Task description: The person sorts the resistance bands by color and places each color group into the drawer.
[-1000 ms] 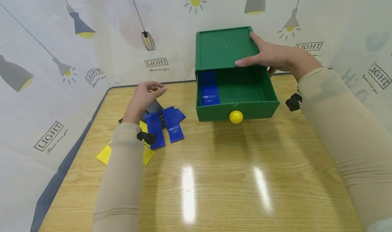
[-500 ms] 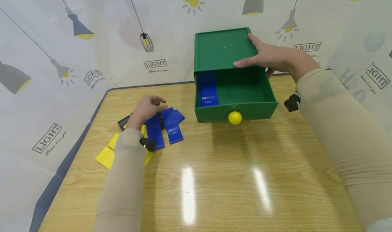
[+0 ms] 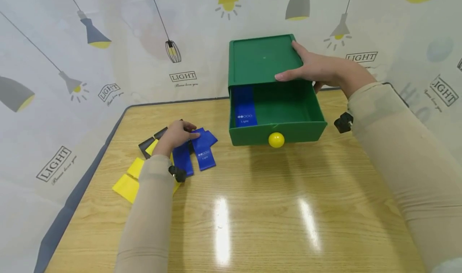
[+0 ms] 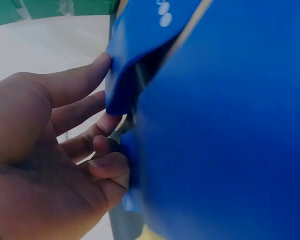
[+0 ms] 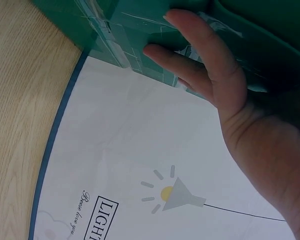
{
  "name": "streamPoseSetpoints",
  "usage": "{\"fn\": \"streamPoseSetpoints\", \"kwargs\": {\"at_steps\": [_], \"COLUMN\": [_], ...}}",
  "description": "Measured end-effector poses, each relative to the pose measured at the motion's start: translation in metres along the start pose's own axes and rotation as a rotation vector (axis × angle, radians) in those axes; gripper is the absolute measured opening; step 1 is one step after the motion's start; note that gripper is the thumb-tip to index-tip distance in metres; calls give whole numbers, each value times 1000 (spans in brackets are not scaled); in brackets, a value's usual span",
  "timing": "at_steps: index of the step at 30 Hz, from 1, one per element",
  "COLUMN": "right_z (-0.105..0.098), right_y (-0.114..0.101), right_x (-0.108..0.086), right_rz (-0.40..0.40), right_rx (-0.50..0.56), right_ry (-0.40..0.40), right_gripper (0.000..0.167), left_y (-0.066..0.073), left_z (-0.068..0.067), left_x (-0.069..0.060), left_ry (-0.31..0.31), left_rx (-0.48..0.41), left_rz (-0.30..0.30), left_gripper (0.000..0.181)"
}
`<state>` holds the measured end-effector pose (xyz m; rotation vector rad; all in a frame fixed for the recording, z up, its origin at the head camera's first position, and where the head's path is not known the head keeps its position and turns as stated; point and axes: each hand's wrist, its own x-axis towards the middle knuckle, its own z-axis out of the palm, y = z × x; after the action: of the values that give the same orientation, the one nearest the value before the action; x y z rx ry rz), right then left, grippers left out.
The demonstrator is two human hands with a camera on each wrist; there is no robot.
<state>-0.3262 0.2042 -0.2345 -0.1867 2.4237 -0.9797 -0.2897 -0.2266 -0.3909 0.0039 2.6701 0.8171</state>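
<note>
In the head view my left hand (image 3: 177, 136) is at the upper end of a blue resistance band (image 3: 204, 157) marked "Light". Its thumb and fingers pinch the band's edge, also seen in the left wrist view on the blue band (image 4: 145, 40). Another blue band (image 3: 183, 160) lies beside it, partly under the hand. My right hand (image 3: 317, 69) grips the right side of the green drawer box (image 3: 261, 60), its thumb on top and some fingers against the side. The box's drawer (image 3: 296, 132) is pulled out, with a blue band (image 3: 245, 104) lying along its left side.
Yellow bands (image 3: 126, 187) and black bands (image 3: 146, 144) lie around my left forearm, partly hidden. A yellow knob (image 3: 276, 140) sticks out from the drawer front. Behind the wooden table (image 3: 252, 217) rises a lamp-patterned backdrop (image 3: 202, 32).
My left hand has come down from above the bands onto the blue one, its fingers closing at the upper end. My right hand stays on the green box, whose drawer remains out.
</note>
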Motion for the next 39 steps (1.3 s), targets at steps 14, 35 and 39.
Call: {"fn": "streamPoseSetpoints", "kwargs": {"at_steps": [14,35,39], "right_z": [0,0,1], "right_y": [1,5,3], "right_x": [0,2,2], "right_rz": [-7,-17,-20], "right_rx": [6,13,11], "right_ry": [0,2,1], "right_gripper": [128,127,127], "left_y": [-2,15,21], "left_z": [-2,-18,-22], "left_x": [-7,-20,-25], "left_ry": [77,156,184], "left_rx": [-82,-216,-225], "left_rz": [-4,78,124], "left_gripper": [45,35,29]}}
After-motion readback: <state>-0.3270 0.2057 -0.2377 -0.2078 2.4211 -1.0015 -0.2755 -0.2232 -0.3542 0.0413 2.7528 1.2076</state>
